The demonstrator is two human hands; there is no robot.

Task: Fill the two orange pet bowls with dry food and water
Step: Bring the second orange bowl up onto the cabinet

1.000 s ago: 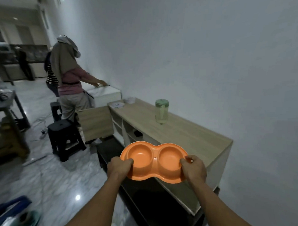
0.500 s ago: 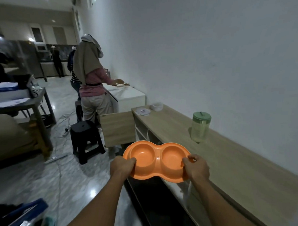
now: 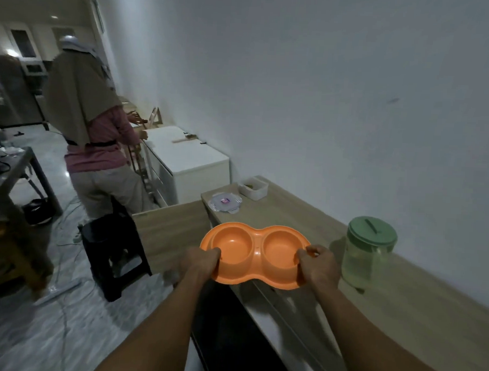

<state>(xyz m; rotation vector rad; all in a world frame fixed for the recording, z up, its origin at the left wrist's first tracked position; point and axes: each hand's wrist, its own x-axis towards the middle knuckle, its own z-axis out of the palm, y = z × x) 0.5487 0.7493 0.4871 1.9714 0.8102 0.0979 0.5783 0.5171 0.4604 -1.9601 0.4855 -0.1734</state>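
An orange double pet bowl (image 3: 255,253) with two round, empty hollows is held in the air over the front edge of a wooden counter (image 3: 306,216). My left hand (image 3: 199,263) grips its left end and my right hand (image 3: 317,265) grips its right end. Just right of the bowl, a clear pitcher with a green lid (image 3: 368,254) stands on the counter, holding a pale liquid. At the counter's far end sit a small white container (image 3: 253,188) with something brownish inside and its loose lid (image 3: 225,202).
A person (image 3: 92,139) stands at the left beside a white cabinet (image 3: 188,160). An open wooden cupboard door (image 3: 170,232) juts out by a black stool (image 3: 113,249). A grey table (image 3: 11,172) and cables lie on the marble floor at left.
I have walked closer along the counter with the bowl in both hands. The pitcher and the white container now appear nearer, the pitcher just right of my right hand.
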